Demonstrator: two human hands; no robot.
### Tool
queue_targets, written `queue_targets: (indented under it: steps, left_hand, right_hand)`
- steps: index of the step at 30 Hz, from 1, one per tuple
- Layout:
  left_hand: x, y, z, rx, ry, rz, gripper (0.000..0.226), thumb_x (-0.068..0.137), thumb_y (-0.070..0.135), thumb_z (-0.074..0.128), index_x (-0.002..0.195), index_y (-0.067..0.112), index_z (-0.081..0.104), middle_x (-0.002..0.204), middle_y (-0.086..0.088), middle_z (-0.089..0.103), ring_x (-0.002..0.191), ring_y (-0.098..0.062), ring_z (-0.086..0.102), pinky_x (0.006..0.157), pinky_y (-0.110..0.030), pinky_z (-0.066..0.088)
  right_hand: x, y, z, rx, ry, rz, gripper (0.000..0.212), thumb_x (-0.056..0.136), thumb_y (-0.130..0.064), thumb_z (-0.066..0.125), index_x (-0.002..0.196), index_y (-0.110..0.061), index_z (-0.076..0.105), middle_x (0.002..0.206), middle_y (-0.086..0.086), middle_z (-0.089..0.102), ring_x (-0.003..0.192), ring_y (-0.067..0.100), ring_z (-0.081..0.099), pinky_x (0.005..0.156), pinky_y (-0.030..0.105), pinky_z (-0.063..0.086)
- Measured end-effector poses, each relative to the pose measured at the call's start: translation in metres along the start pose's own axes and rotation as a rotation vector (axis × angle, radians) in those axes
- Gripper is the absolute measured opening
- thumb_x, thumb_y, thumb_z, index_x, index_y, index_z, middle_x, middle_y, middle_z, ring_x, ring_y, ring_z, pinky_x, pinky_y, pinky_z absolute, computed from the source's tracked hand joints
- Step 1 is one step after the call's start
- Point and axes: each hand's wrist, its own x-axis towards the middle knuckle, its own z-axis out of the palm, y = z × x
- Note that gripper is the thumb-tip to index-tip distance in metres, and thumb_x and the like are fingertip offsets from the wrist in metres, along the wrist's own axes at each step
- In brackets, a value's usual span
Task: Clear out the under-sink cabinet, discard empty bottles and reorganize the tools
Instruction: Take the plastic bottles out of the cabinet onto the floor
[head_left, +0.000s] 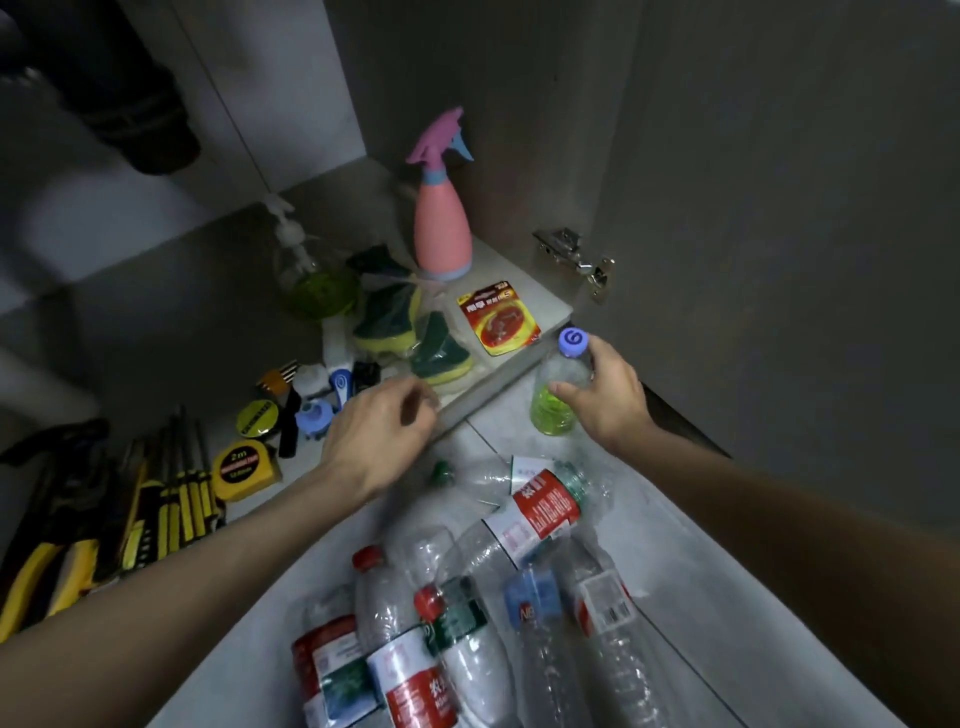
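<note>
My right hand grips a clear bottle with a blue cap that holds a little green liquid; it stands upright on the floor just outside the cabinet's front edge. My left hand hovers over that edge with loosely curled fingers and holds nothing. Several empty plastic water bottles with red and green labels lie in a heap on the floor below my arms. Inside the cabinet stand a pink spray bottle and a pump bottle with green liquid. Yellow-handled tools lie at the left.
Packed sponges, a red blister pack, two yellow tape measures and small blue items lie on the cabinet floor. The open cabinet door with its hinge stands at the right. A dark drain pipe hangs at the upper left.
</note>
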Motion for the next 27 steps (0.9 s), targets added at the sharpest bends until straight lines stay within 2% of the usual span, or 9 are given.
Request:
queue_targets:
  steps: [4,9,14,16,18,20,21,23,27]
  left_hand:
    - [0.011,-0.004,-0.007,-0.016,0.101,-0.067,0.018,0.082,0.042,0.049,0.092,0.033,0.062,0.091,0.012,0.064,0.084,-0.016,0.061,0.069,-0.033,0.049]
    - [0.039,-0.003,-0.032,-0.038,0.340,-0.115,0.011,0.083,0.036,0.057,0.091,0.030,0.060,0.096,0.009,0.059,0.090,-0.018,0.058,0.071,-0.035,0.048]
    - [0.087,-0.024,-0.071,-0.223,0.426,-0.377,0.028,0.089,0.035,0.059,0.112,0.020,0.055,0.103,-0.002,0.059,0.093,-0.025,0.058,0.071,-0.033,0.044]
    - [0.108,-0.033,-0.085,-0.423,0.618,-0.467,0.031,0.086,0.027,0.062,0.112,0.012,0.056,0.100,-0.004,0.056,0.094,-0.026,0.058,0.066,-0.029,0.036]
    - [0.123,-0.045,-0.091,-0.501,0.740,-0.495,0.041,0.083,0.018,0.067,0.120,0.004,0.056,0.110,-0.009,0.058,0.107,-0.030,0.058,0.074,-0.031,0.043]
    - [0.132,-0.057,-0.090,-0.471,0.686,-0.458,0.059,0.082,0.015,0.074,0.134,0.002,0.049,0.130,-0.017,0.054,0.121,-0.031,0.053,0.095,-0.034,0.046]
    - [0.136,-0.062,-0.086,-0.499,0.642,-0.423,0.066,0.081,0.013,0.077,0.138,0.002,0.046,0.134,-0.015,0.053,0.121,-0.028,0.052,0.097,-0.026,0.044]
    - [0.142,-0.071,-0.082,-0.631,0.567,-0.446,0.074,0.079,0.012,0.081,0.142,0.005,0.044,0.124,-0.003,0.052,0.112,-0.016,0.050,0.079,-0.005,0.038]
    - [0.153,-0.084,-0.082,-0.614,0.400,-0.482,0.056,0.078,0.021,0.083,0.128,0.012,0.060,0.119,-0.002,0.061,0.103,-0.017,0.056,0.078,-0.023,0.041]
  right_hand:
    - [0.000,-0.011,0.005,0.118,0.055,0.006,0.060,0.079,-0.028,0.080,0.131,-0.029,0.048,0.124,-0.006,0.051,0.114,0.015,0.055,0.097,0.033,0.046]
    - [0.011,-0.048,-0.006,-0.009,0.216,-0.290,0.060,0.085,-0.047,0.058,0.139,-0.026,0.044,0.132,-0.009,0.048,0.118,0.007,0.046,0.090,0.028,0.038]
    - [0.062,-0.106,0.000,0.017,0.078,-0.221,0.051,0.090,-0.040,0.065,0.134,-0.017,0.053,0.130,0.002,0.061,0.119,0.020,0.057,0.102,0.036,0.045]
    - [0.089,-0.132,0.010,-0.020,0.001,-0.169,0.054,0.089,-0.043,0.067,0.131,-0.014,0.055,0.127,0.007,0.063,0.116,0.026,0.060,0.100,0.040,0.048]
    - [0.114,-0.156,0.022,-0.029,-0.037,-0.163,0.055,0.085,-0.043,0.071,0.131,-0.014,0.056,0.125,0.008,0.064,0.115,0.029,0.061,0.096,0.039,0.050]
    - [0.137,-0.178,0.034,0.005,-0.052,-0.157,0.061,0.084,-0.039,0.074,0.138,-0.017,0.055,0.130,0.009,0.063,0.118,0.030,0.061,0.098,0.039,0.050]
    - [0.148,-0.187,0.039,-0.007,-0.044,-0.155,0.062,0.083,-0.040,0.075,0.139,-0.019,0.055,0.132,0.010,0.062,0.119,0.031,0.060,0.100,0.040,0.050]
    - [0.169,-0.204,0.049,-0.064,-0.027,-0.146,0.060,0.081,-0.044,0.078,0.131,-0.017,0.060,0.129,0.011,0.063,0.118,0.031,0.061,0.100,0.041,0.050]
    - [0.197,-0.223,0.064,-0.052,-0.033,-0.005,0.072,0.081,-0.055,0.076,0.132,-0.008,0.058,0.129,0.013,0.062,0.117,0.032,0.061,0.101,0.039,0.049]
